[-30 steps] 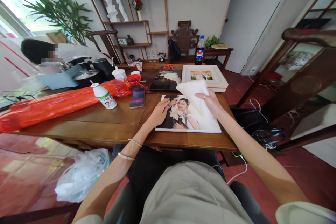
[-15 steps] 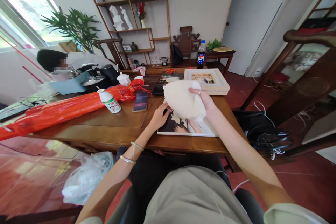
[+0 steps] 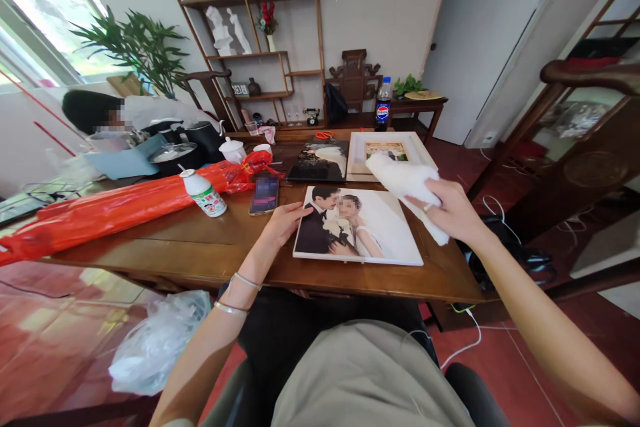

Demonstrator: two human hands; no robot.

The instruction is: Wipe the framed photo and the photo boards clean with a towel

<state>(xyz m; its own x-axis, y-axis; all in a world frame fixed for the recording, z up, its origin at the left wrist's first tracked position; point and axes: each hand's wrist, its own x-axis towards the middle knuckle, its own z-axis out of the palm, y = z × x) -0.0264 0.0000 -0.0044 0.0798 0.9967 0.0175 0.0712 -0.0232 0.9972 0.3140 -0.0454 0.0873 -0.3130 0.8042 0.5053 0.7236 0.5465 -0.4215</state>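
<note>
- Photo (image 3: 350, 237) is set at the counter's (image 3: 235, 230) near side, likely for reach.
- Left grip (image 3: 284, 221) is laid at its left edge, perhaps for steadying; closure cannot be told.
- Cloth (image 3: 400, 180) is bunched in right grip (image 3: 453, 212).

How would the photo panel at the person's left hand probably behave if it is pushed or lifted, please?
The photo panel would probably stay stiff: its edges look straight, without sag. Pushed, it would likely slide rather than roll, being flat and four-cornered. It seems fairly light for its size, given the thin edge.
</note>
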